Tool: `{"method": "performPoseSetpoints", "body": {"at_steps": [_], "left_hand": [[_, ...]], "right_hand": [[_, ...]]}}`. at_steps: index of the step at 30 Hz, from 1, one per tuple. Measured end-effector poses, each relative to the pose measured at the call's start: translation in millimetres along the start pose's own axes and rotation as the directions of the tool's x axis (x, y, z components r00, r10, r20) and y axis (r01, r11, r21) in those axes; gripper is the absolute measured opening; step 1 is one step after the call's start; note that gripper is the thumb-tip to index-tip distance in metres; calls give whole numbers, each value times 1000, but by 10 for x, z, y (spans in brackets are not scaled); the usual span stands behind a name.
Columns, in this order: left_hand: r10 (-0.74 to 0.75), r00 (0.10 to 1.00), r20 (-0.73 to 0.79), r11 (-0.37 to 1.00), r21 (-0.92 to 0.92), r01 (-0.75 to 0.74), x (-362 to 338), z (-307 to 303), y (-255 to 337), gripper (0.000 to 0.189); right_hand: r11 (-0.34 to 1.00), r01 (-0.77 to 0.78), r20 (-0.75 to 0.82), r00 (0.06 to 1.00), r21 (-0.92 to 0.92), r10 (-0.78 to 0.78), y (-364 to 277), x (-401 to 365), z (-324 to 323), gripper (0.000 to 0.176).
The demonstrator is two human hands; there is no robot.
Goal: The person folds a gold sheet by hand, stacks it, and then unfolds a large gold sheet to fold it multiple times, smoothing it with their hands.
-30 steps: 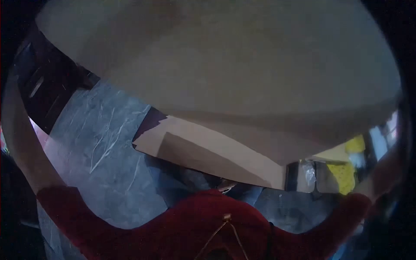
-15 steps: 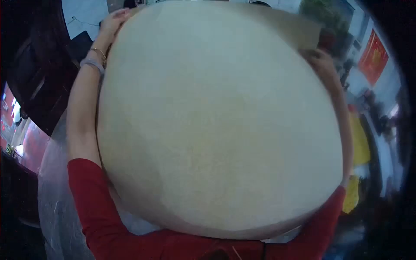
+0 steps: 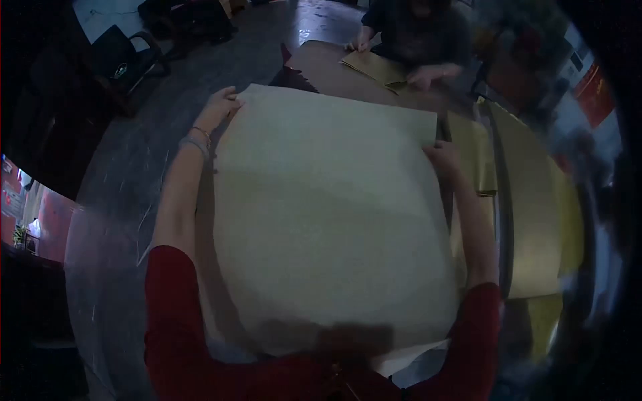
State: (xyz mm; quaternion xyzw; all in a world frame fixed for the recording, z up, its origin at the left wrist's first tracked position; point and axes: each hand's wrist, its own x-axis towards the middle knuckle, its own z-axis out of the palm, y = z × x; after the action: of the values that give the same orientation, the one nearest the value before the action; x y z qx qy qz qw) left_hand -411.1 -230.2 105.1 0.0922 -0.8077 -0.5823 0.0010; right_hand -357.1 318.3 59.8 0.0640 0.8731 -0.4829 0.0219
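Note:
A large, pale sheet of paper (image 3: 328,200) spreads out in front of my body, low over a brown table. My left hand (image 3: 223,110) grips its far left corner between thumb and fingers. On the other side, my right hand (image 3: 445,159) pinches the right edge, a little below the far right corner; part of the fingers is behind the sheet. The near end of the sheet reaches my red top, and a dark shadow falls across it there.
Across the brown table (image 3: 328,59) a person (image 3: 418,33) handles a folded gold sheet (image 3: 378,68). More gold sheets, one folded (image 3: 476,154) and one long and flat (image 3: 531,214), lie at the right. Black chairs (image 3: 124,63) stand at the back left.
The sheet has come down from in front of the camera and now lies lower and flatter. Both hands have lowered with it, still gripping its sides. The table and other person have come into view.

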Motion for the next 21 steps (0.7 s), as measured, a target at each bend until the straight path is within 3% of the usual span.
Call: {"method": "performPoseSetpoints", "body": {"at_steps": [1, 2, 3, 5, 7, 9, 10, 11, 13, 14, 15, 16, 18, 20, 21], "left_hand": [[-45, 998, 35, 999, -15, 46, 21, 95, -52, 66], [-27, 1000, 13, 1000, 4, 27, 68, -78, -160, 57], [-30, 999, 21, 1000, 0, 30, 101, -100, -266, 57], [-43, 999, -5, 999, 24, 43, 159, 25, -434, 58], [-47, 998, 38, 999, -7, 48, 271, 97, -564, 54], [-38, 998, 44, 996, 86, 34, 276, 313, -618, 47], [-37, 998, 46, 996, 83, 33, 228, 345, -616, 44], [-44, 998, 49, 995, 88, 40, 198, 409, -592, 44], [-23, 998, -52, 950, 311, 39, 109, 438, -497, 41], [-30, 998, -47, 946, 321, 44, 54, 374, -586, 41], [147, 989, -15, 931, 340, -133, 3, 238, -755, 40], [322, 947, 25, 884, 350, -310, -84, 163, -898, 39], [385, 911, 148, 804, 430, -410, -882, -25, -677, 36], [317, 943, 100, 860, 389, -331, -1583, -284, -843, 35], [339, 939, 64, 819, 472, -328, -1885, -448, -976, 36]], "right_hand": [[999, 14, 0, 1000, -46, -14, 85, 58, 35, 27], [968, -148, -12, 989, -202, 149, -118, 32, 185, 31], [966, -155, -16, 988, -206, 155, -126, -8, 297, 31], [923, -54, -118, 993, -380, 10, -62, -16, 363, 32], [896, -137, -132, 987, -423, 89, 30, 44, 392, 35], [880, -135, -252, 967, -456, 17, 199, 101, 308, 43], [844, -180, -219, 973, -505, 76, 173, 105, 295, 55], [844, -185, -215, 973, -504, 85, 188, 89, 264, 55], [794, -167, -280, 960, -584, -4, 129, -32, 275, 55], [782, 24, -209, 958, -623, -196, 127, -201, 218, 52], [735, 208, -131, 918, -646, -375, 14, -505, 116, 49], [719, 264, -89, 907, -642, -412, -192, -899, 52, 44], [699, 355, -8, 889, -620, -459, -296, -1666, -93, 39], [658, 464, 92, 851, -593, -517, 78, -2435, -281, 40], [618, 534, 155, 814, -577, -559, 307, -2788, -381, 41]]}}
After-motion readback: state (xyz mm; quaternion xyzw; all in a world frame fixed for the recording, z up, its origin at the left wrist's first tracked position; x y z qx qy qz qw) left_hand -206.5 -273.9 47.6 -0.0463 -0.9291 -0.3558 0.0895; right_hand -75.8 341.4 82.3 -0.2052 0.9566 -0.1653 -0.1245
